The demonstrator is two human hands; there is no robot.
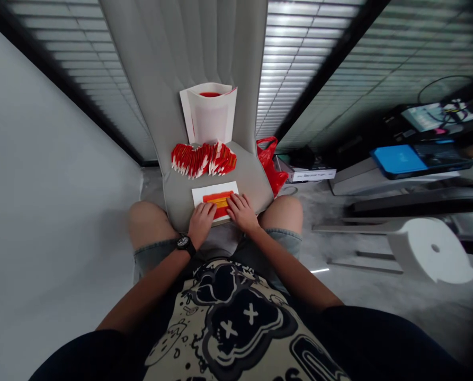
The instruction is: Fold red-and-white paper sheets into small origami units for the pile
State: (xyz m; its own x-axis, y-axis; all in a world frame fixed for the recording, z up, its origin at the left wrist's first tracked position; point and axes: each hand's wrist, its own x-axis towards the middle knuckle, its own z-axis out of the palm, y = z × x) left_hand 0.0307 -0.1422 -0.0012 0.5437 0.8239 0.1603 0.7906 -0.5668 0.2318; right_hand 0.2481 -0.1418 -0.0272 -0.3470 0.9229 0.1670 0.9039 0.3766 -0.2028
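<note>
At the front of the chair (252, 177), the paper (198, 194) appears light, creasable; edges suit holding. Left hand (202, 221) and right hand (243, 212) touch it; pinching cannot be confirmed.

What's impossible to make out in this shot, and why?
All in the head view:
White sheet with orange-and-yellow panel: parts beneath left hand and right hand.
Fanned red-and-white pieces: exact count, hidden by overlap.
White open-topped pouch: lower inside, hidden by its front.
Crumpled red plastic bag: contents, hidden by its plastic.
White rectangular box: side lettering, too small.
</note>
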